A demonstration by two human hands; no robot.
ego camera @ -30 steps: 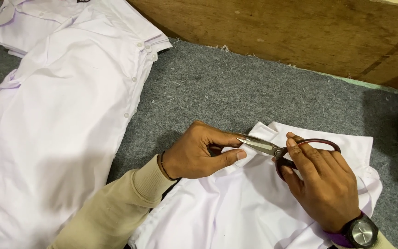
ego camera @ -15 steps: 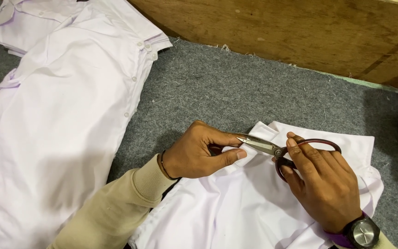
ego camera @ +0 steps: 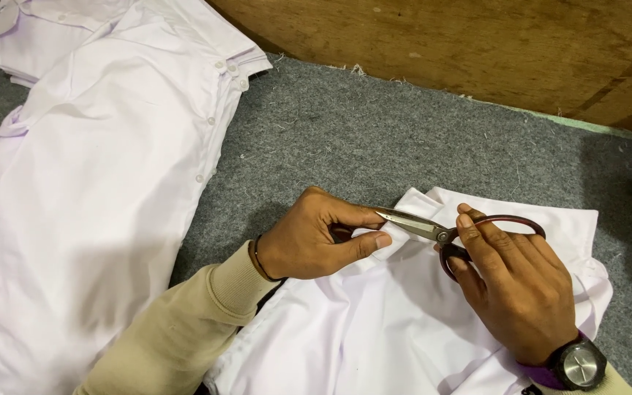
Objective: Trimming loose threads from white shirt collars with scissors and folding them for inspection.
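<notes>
1. The white shirt (ego camera: 404, 329) lies crumpled on the grey felt table (ego camera: 374, 146), down at about 5 o'clock in the view. It looks thin, light and floppy, so I'd guess it slides and bunches unless a fold is pinched tight.
2. The left hand (ego camera: 316, 241) is doing just that: thumb and fingers closed on a small fold at the shirt's top edge.
3. The scissors (ego camera: 433, 228) sit right at that fold, blades nearly closed and pointing to 9 o'clock. They're metal with dark loop handles, stiff and probably fairly heavy.
4. The right hand (ego camera: 513, 292) has its fingers closed through the loops, with a watch on the wrist.
5. At 10 o'clock there's a pile of white shirts (ego camera: 96, 190), with a wooden board (ego camera: 477, 51) along 12 o'clock.
</notes>
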